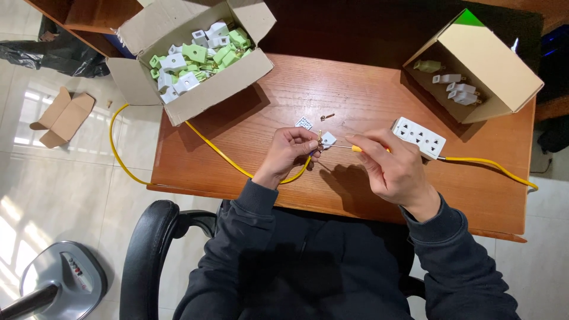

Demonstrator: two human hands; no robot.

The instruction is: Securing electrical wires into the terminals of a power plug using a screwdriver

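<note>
The person wore a dark navy long-sleeved sweatshirt (308, 266) of soft fabric. Ribbed cuffs closed each sleeve at the wrist. The left hand (290, 151) and right hand (394, 166) were bare.

A wooden table (367, 95) fills the frame's centre over pale glossy floor tiles (35, 195) (bright window glare at left). A black chair (145, 249) stands lower left.

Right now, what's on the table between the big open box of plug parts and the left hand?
In the head view, the yellow cable crosses the bare wood between the box and the left hand; nothing else lies there.
</note>
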